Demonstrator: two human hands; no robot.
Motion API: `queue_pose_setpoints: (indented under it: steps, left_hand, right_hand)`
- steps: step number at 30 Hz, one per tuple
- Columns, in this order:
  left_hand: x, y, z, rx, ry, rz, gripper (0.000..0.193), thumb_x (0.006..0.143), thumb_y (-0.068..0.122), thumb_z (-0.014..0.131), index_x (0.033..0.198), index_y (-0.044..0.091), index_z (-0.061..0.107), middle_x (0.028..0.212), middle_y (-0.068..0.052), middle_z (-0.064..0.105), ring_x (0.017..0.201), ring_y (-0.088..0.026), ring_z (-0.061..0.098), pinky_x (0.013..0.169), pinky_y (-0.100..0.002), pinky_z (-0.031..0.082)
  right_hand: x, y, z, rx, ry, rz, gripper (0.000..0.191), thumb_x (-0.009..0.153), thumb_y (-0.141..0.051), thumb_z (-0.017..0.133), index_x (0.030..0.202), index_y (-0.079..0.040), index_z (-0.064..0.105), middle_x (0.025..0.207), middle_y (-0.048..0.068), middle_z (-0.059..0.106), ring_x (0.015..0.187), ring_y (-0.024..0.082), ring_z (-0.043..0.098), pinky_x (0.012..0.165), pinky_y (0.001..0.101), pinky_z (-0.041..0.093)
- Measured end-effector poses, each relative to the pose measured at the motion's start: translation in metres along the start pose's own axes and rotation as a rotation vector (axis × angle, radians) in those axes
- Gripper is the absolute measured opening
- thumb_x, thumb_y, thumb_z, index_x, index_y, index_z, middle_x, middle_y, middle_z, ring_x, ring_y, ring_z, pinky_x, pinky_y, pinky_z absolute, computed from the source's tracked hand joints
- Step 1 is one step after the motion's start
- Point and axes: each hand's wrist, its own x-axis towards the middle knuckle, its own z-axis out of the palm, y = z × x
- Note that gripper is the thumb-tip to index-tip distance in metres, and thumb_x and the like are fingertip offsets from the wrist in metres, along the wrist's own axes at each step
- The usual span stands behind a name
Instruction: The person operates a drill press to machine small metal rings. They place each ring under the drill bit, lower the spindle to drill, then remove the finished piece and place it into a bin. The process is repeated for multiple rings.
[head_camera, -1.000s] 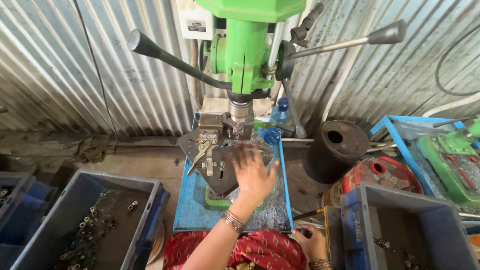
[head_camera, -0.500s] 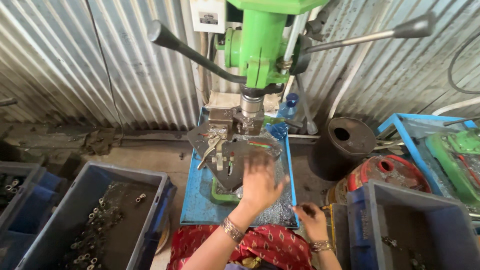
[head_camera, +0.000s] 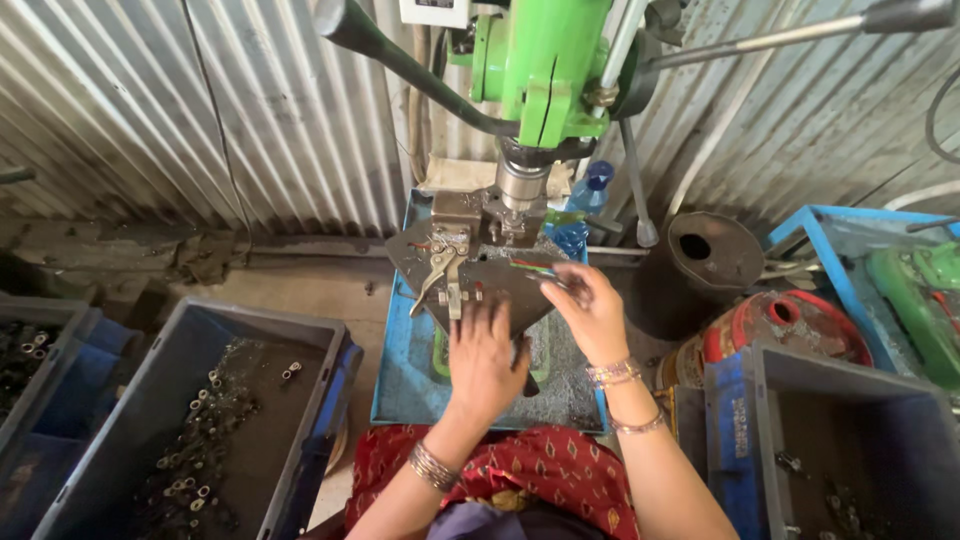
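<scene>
Left hand (head_camera: 487, 360) lay flat, fingers spread, on the dark metal jig plate (head_camera: 470, 290) under the green drill press (head_camera: 540, 70). Right hand (head_camera: 592, 310) pinched a thin red-green tool (head_camera: 535, 268) at the plate's right edge, just beside the spindle (head_camera: 520, 185). Blue tray (head_camera: 400, 350) left narrow margins around the plate. Grey bin of small parts (head_camera: 200, 430) sat close on the left, another grey bin (head_camera: 850, 450) on the right. Drill tip was hidden by the clamp; feed handles were cut off at the frame top.
</scene>
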Motion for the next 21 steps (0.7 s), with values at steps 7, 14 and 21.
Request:
queue_pose_setpoints:
  steps: [7, 14, 21]
  left_hand:
    - [0.017, -0.019, -0.012, 0.137, 0.046, -0.003, 0.086, 0.084, 0.047, 0.072, 0.153, 0.008, 0.040, 0.152, -0.030, 0.044, 0.140, -0.050, 0.038, 0.111, -0.066, 0.027]
    - [0.025, -0.021, 0.000, 0.171, 0.087, -0.065, 0.073, 0.087, 0.050, 0.069, 0.145, 0.007, 0.054, 0.148, -0.027, 0.050, 0.136, -0.048, 0.042, 0.107, -0.068, 0.030]
    - [0.019, -0.025, 0.001, 0.174, 0.164, -0.029, 0.061, 0.090, 0.049, 0.068, 0.134, 0.006, 0.063, 0.151, -0.022, 0.050, 0.139, -0.046, 0.043, 0.112, -0.068, 0.030]
  right_hand:
    - [-0.026, 0.033, -0.034, -0.405, 0.247, -0.161, 0.028, 0.093, -0.010, 0.076, 0.119, -0.005, 0.067, 0.112, 0.008, 0.067, 0.101, 0.018, 0.070, 0.088, 0.0305, 0.057]
    - [-0.131, 0.164, -0.088, -0.899, -0.298, 0.451, 0.030, 0.089, -0.038, 0.069, 0.108, -0.016, 0.074, 0.098, 0.013, 0.078, 0.089, 0.032, 0.076, 0.084, 0.0413, 0.059]
    - [-0.169, 0.176, -0.071, -1.156, -0.273, 0.443, 0.035, 0.088, -0.037, 0.068, 0.113, -0.013, 0.072, 0.116, 0.016, 0.070, 0.107, 0.036, 0.066, 0.090, 0.0468, 0.056]
